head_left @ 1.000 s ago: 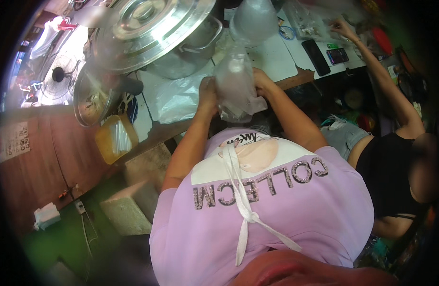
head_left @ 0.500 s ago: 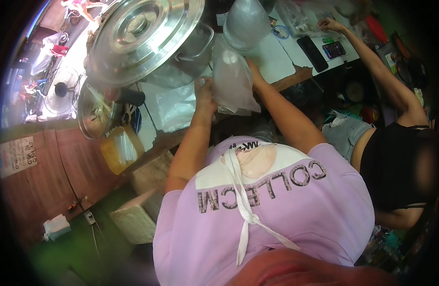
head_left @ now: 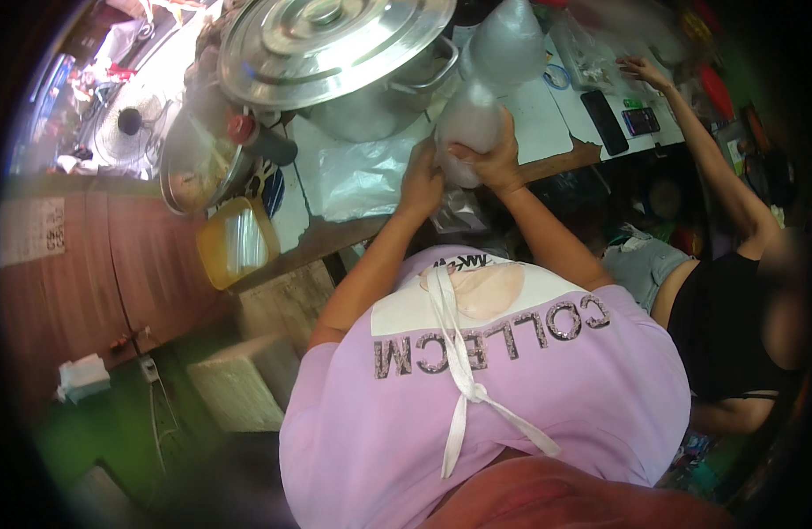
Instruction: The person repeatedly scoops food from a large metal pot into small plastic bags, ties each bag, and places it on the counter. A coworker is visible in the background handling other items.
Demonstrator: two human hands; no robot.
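Observation:
Between my hands a clear plastic bag (head_left: pixel 469 115) with pale, cloudy contents is held over the table's near edge. My right hand (head_left: pixel 494 160) is closed round its lower right side, fingers across the front. At its lower left, my left hand (head_left: pixel 423 181) is closed against the bag. A loose, crinkled end of the plastic hangs below my hands. Just beyond stands a second, larger filled plastic bag (head_left: pixel 509 48). Left of my left hand, flat clear plastic bags (head_left: pixel 357 181) lie on the white tabletop (head_left: pixel 542 132).
A big metal pot (head_left: pixel 362 115) with a shiny lid (head_left: pixel 335 57) stands far left, beside a dark red-capped bottle (head_left: pixel 263 141), a bowl (head_left: pixel 187 181) and a yellow container (head_left: pixel 234 238). Two phones (head_left: pixel 605 122) lie to the right, where another person (head_left: pixel 727 300) reaches over the table.
My right hand has come round the front of the bag, which is now gathered tighter and shorter below. The whole view has shifted. The other person's hand has its fingers more stretched out.

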